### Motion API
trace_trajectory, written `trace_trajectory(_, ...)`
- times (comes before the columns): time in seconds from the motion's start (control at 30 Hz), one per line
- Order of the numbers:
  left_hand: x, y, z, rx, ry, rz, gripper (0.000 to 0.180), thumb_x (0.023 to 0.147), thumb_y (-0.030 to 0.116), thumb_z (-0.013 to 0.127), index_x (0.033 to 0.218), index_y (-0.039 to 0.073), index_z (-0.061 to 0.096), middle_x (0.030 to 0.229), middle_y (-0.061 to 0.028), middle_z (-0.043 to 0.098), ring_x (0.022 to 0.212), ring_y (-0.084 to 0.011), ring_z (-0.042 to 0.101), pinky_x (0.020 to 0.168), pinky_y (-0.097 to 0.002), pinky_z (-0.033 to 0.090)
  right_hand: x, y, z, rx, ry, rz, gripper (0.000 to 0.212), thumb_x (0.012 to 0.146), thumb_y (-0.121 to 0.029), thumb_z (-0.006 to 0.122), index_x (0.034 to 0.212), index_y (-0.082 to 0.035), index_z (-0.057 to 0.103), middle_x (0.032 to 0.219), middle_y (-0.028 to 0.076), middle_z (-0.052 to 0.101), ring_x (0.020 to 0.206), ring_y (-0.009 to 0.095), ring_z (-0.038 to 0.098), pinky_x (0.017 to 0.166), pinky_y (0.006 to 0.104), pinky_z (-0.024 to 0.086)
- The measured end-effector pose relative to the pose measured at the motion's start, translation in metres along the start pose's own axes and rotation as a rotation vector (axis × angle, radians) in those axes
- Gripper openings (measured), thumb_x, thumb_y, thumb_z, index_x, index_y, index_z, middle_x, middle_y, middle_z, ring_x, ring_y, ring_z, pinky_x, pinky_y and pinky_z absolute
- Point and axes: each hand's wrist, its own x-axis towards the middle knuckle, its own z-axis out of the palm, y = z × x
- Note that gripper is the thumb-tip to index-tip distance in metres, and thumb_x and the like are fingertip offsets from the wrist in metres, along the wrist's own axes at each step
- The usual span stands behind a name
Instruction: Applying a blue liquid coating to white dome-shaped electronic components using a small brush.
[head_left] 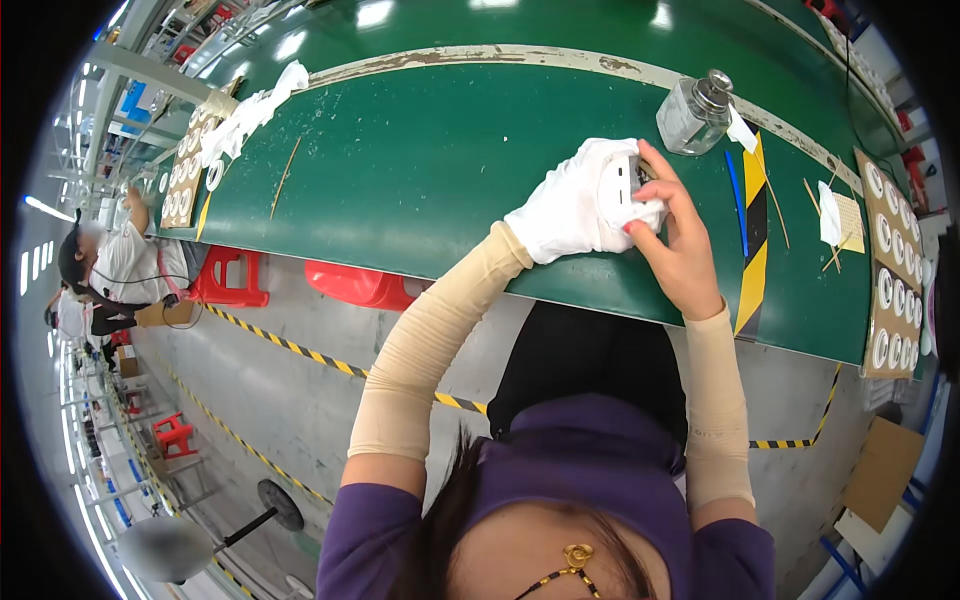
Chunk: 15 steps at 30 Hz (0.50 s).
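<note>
White part (618, 188) gripped between gloved left hand (570, 212); right hand (680, 250) wiping.

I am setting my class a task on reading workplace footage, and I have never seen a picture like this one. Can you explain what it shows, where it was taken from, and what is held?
One picture, from a wide fisheye camera on the worker's head, looking down; straight edges bend. No machine: two human hands. The left hand, in a white glove, holds a small white part. The bare right hand presses a white cloth against it. On the green table stand a glass dispenser bottle, thin wooden sticks and cardboard trays of white rings. Another person works at far left.
</note>
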Motion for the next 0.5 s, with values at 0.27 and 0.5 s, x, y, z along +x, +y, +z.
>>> trace_trajectory(0.27,0.001,0.001,0.001,0.149,0.042,0.079,0.089,0.066,0.025,0.084,0.137,0.007,0.034,0.123,-0.0147,0.053,0.110,-0.0292,0.057,0.093,-0.0354,0.048,0.004,-0.009,0.009,-0.252,0.113,-0.099,0.012,0.081,0.000,0.067,0.088,-0.002,0.057,0.133,0.017,0.055,0.121,0.025,0.053,0.102,0.0345,0.040)
trace_trajectory(0.5,-0.002,0.011,0.020,0.287,0.276,0.166,0.079,0.064,0.025,0.079,0.132,0.008,0.041,0.124,-0.0168,0.049,0.108,-0.0366,0.055,0.090,-0.0427,0.048,0.030,-0.006,0.009,-0.206,0.371,0.141,0.012,0.087,-0.007,0.068,0.090,0.001,0.060,0.093,0.007,0.068,0.082,0.009,0.059,0.073,0.0226,0.046)
